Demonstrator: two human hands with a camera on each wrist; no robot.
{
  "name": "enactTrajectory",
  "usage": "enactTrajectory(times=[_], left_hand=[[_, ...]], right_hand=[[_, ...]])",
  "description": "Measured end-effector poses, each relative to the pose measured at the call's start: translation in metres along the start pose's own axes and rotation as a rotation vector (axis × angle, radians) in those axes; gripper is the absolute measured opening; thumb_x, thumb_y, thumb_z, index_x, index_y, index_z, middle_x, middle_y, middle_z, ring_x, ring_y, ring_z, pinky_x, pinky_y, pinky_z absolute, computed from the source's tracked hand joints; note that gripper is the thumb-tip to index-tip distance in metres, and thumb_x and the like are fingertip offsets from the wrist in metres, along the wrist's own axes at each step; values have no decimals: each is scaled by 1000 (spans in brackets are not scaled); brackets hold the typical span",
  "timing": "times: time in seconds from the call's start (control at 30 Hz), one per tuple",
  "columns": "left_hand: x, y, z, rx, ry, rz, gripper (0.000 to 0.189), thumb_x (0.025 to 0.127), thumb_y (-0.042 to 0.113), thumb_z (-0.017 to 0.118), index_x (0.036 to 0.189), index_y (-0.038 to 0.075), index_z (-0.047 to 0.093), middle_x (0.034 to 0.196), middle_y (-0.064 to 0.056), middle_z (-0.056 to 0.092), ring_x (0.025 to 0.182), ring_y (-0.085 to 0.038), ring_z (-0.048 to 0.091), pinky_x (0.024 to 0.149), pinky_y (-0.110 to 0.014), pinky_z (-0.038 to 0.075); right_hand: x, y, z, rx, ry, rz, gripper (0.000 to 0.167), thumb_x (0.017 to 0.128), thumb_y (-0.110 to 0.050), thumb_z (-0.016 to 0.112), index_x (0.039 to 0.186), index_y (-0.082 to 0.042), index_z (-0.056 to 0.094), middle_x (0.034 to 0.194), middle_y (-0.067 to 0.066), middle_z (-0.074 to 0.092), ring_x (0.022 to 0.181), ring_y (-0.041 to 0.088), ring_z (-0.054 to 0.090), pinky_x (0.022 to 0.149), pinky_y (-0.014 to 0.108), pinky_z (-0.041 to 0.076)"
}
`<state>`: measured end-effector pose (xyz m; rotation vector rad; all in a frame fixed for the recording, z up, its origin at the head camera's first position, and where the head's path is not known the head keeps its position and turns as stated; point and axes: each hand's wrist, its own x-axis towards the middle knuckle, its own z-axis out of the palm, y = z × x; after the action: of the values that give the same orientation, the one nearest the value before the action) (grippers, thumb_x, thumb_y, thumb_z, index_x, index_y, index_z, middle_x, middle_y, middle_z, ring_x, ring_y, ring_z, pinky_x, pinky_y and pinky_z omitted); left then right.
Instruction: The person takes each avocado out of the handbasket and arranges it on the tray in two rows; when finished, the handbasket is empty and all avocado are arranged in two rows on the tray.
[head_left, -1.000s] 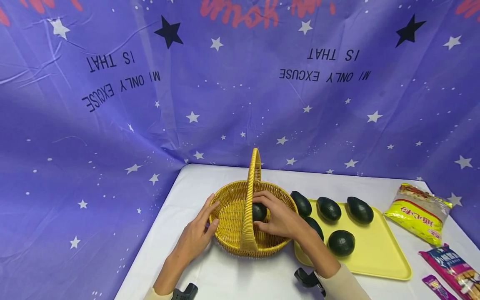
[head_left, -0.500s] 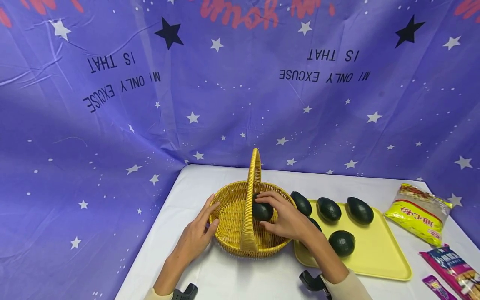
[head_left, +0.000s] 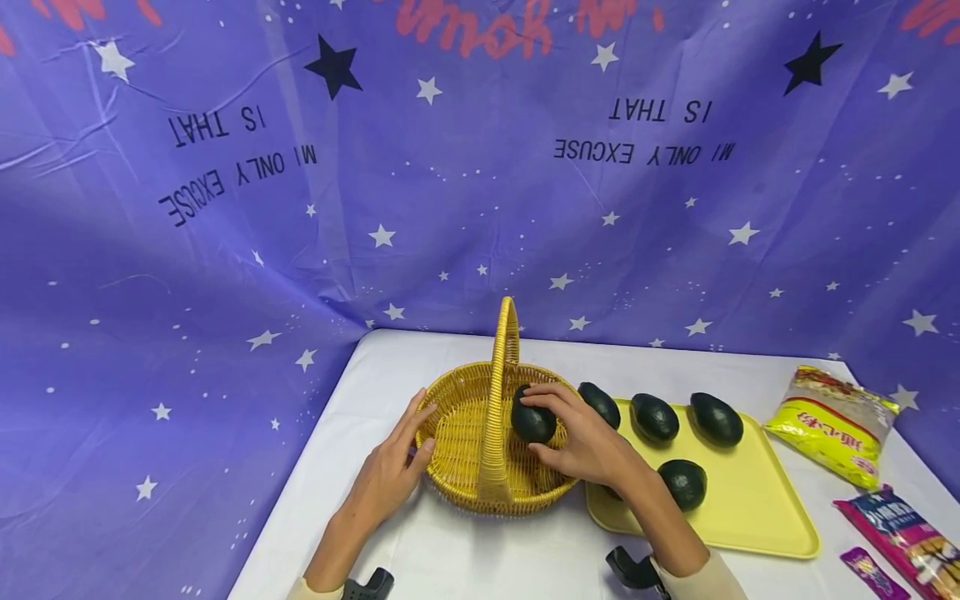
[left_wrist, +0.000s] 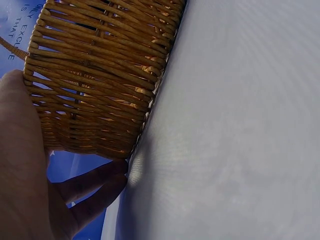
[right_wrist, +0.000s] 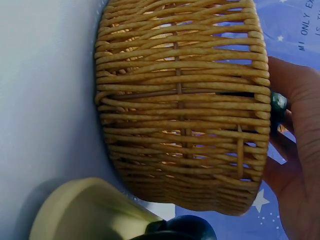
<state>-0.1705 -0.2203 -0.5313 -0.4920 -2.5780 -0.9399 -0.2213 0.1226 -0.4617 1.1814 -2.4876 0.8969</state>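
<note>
A yellow wicker basket [head_left: 457,454] with a tall arched handle [head_left: 492,417] stands on the white table. In its right half, my right hand [head_left: 581,433] grips a dark green avocado [head_left: 534,419] with fingers over it and the thumb at its near side. The right wrist view shows only a bit of that avocado [right_wrist: 278,107] above the rim. My left hand [head_left: 386,479] rests against the basket's left side, its fingers fairly straight; in the left wrist view these fingers [left_wrist: 95,192] reach down along the outer wall to the table.
A yellow tray [head_left: 757,508] to the right of the basket bears several avocados [head_left: 716,420], one mostly hidden by my right arm. Farther right lie a yellow food bag [head_left: 832,429], a pink and blue snack pack [head_left: 903,537] and a small purple packet [head_left: 873,573]. A purple star-print cloth hangs behind.
My right hand has drawn the avocado rightward inside the basket, away from the handle, so more of it shows. The left hand and the basket have stayed put.
</note>
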Motion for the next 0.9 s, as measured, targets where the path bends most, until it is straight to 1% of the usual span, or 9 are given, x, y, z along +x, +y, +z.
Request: enactTrajectory(times=[0.17, 0.27, 0.4, 0.53, 0.67, 0.83, 0.9], left_hand=[[-1, -1, 0, 4, 4, 7, 54, 112, 31, 55, 164, 20, 46, 178, 1, 28, 87, -14, 67, 75, -40, 57], [0, -1, 0, 5, 7, 12, 54, 112, 31, 54, 164, 20, 46, 178, 1, 28, 93, -19, 70, 79, -44, 58], [0, -1, 1, 6, 10, 13, 54, 112, 31, 54, 164, 21, 46, 178, 2, 28, 110, -28, 73, 87, -51, 59], [-1, 0, 1, 3, 9, 0, 54, 111, 32, 55, 164, 23, 47, 178, 5, 27, 102, -23, 72, 85, -48, 59], [0, 0, 1, -1, 11, 5, 55, 111, 32, 56, 164, 21, 47, 178, 4, 29, 88, -15, 67, 80, -43, 58], [0, 0, 0, 3, 13, 4, 54, 111, 31, 56, 164, 21, 48, 178, 4, 29, 83, -11, 64, 78, -41, 57], [0, 0, 0, 8, 15, 3, 54, 111, 31, 56, 164, 22, 47, 178, 4, 29, 84, -12, 65, 78, -42, 58]], right_hand=[[-3, 0, -3, 6, 22, 2, 65, 85, -19, 91, 143, -13, 63, 153, 6, 56, 141, 27, 56, 99, 45, 59], [-6, 0, -4, -3, 30, 9, 65, 85, -19, 91, 144, -14, 63, 153, 7, 56, 140, 27, 57, 99, 46, 59], [-10, 1, -5, -10, 34, 17, 65, 86, -20, 90, 144, -15, 63, 154, 9, 56, 141, 28, 56, 100, 48, 58], [-13, 1, -6, -8, 38, 24, 65, 86, -22, 90, 145, -16, 63, 155, 7, 55, 143, 29, 55, 101, 48, 58], [-17, 2, -8, -22, 50, 23, 66, 86, -21, 89, 146, -17, 63, 155, 5, 54, 143, 29, 54, 101, 49, 57], [-21, 4, -12, -27, 73, -2, 66, 85, -19, 90, 146, -15, 63, 154, 4, 55, 143, 27, 55, 103, 47, 56], [-22, 5, -14, -28, 76, -13, 67, 85, -18, 90, 146, -15, 63, 154, 3, 56, 143, 26, 55, 105, 46, 55]])
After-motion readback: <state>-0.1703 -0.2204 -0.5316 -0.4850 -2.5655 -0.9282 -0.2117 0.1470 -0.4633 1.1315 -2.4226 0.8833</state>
